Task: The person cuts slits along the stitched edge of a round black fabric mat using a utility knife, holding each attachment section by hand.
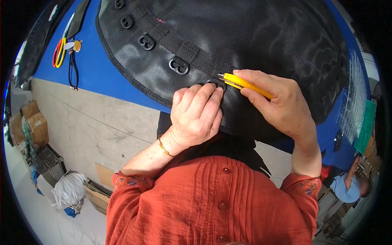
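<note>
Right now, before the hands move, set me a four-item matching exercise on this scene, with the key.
Column one:
1. Yellow cutter
2. Left hand
3. Scissors
4. White bag

Column two:
A. At the lower left of the picture
B. Fingers against black mesh fabric
C. Held in the right hand
D. On the blue tabletop, with red and yellow handles

Right pairs: 1-C, 2-B, 3-D, 4-A.
</note>
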`<state>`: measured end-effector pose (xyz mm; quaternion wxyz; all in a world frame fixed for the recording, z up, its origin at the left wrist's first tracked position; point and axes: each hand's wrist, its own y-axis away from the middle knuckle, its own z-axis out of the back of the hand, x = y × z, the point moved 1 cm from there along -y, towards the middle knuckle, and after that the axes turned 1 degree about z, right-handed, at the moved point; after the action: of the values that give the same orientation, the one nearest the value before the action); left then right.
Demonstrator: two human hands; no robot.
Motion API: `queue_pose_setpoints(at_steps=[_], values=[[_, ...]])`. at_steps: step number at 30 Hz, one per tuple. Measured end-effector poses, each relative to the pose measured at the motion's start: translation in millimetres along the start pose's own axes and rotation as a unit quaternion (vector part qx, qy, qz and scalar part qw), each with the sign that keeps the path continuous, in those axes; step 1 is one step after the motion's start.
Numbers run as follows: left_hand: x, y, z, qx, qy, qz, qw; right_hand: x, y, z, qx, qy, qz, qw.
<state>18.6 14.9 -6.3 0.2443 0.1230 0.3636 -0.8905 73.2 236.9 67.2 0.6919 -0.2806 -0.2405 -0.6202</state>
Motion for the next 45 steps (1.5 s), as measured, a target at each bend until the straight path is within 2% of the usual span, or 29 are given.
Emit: queue_pose_setpoints(at_steps=[11, 13, 19, 25, 34, 45], values=[[2, 1, -1, -0.001, -0.008, -0.004, 1.000, 2, -2, 5, -0.004, -0.010, 0.005, 1.000], [2, 1, -1, 0.000, -0.009, -0.005, 1.000, 6, -4, 9, 0.035, -0.016, -0.013, 0.999], [1, 0, 0, 0.001, -0.010, -0.003, 1.000, 3, -7, 6, 0.047, -0.006, -0.017, 0.999], [2, 1, -2, -0.004, -0.011, -0.002, 1.000, -2, -12, 4, 0.024, -0.001, 0.023, 0.999], [0, -1, 0, -0.003, -0.022, 0.000, 1.000, 8, -13, 7, 0.034, 0.020, -0.007, 0.999], [0, -1, 0, -0.005, -0.017, 0.005, 1.000, 13, -8, 6, 0.020, 0.043, 0.005, 0.999]])
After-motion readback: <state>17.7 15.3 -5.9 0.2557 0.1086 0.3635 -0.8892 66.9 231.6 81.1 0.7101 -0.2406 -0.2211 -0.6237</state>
